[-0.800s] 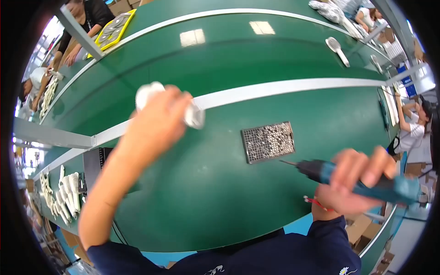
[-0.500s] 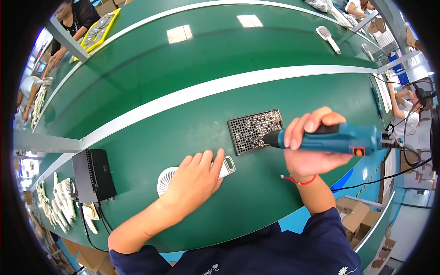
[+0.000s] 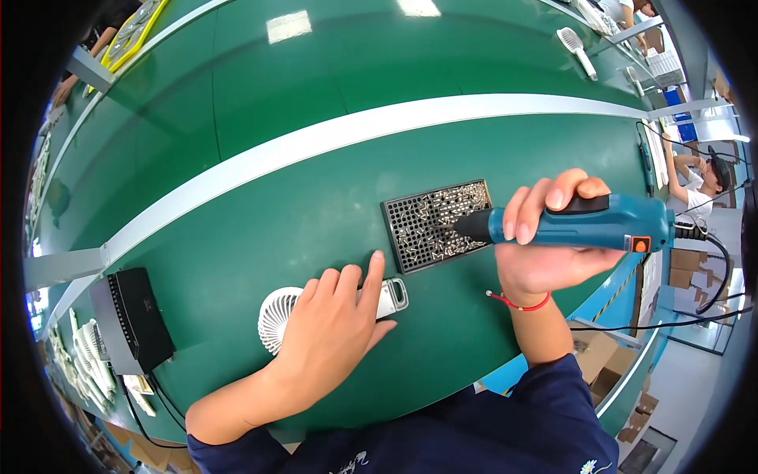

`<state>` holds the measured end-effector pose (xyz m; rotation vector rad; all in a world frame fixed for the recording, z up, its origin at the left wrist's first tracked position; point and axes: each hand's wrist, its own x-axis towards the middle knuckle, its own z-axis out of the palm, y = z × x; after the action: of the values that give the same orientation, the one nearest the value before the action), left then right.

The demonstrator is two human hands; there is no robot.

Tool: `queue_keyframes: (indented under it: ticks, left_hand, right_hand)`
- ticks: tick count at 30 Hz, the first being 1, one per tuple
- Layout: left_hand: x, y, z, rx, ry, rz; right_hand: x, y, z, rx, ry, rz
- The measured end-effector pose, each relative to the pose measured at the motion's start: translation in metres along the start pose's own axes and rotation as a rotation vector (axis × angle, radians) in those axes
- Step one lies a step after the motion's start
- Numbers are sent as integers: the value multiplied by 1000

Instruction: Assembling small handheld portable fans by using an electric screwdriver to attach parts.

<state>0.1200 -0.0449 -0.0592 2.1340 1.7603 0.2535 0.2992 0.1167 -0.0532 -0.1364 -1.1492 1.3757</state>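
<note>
My left hand (image 3: 328,320) lies over the handle of a white handheld fan (image 3: 278,317), holding it flat on the green table. The index finger points away from me, and the thumb shows at the handle's near side. A loop (image 3: 401,294) at the handle's end sticks out past the hand. My right hand (image 3: 545,237) is wrapped round a teal electric screwdriver (image 3: 636,221), held nearly level with its dark nose pointing left. That nose is over a black screw tray (image 3: 392,237), a grid of holes with many small screws (image 3: 430,213). Whether the bit touches a screw, I cannot tell.
A black box (image 3: 144,320) with cables stands at the left, near a pile of pale fan parts (image 3: 91,363). A white rail (image 3: 316,142) crosses the table. Beyond it lies a white hairbrush-shaped item (image 3: 576,51). The screwdriver's cable (image 3: 722,268) runs off right. Other people work around.
The view has shifted a little. The screwdriver's nose stays over the screw tray, now less blurred. My left thumb has come into sight and the index finger is spread further from the others.
</note>
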Motion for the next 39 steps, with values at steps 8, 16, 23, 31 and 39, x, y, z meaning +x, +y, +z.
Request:
queue_keyframes:
  ticks: [8,16,23,31,39]
  left_hand:
    - [15,-15,-8,-414,342,61]
    - [4,-13,-14,-236,106,36]
    - [-5,-11,-1,-120,34,-36]
    - [-4,-10,-4,-170,85,-50]
    - [11,-12,-8,-599,354,96]
  right_hand:
    - [3,-40,17,120,-64,21]
    - [6,-4,2,-11,16,-18]
    - [7,1,-1,8,22,23]
    - [6,-4,8,-16,14,-10]
    - [5,-48,49,200,17,164]
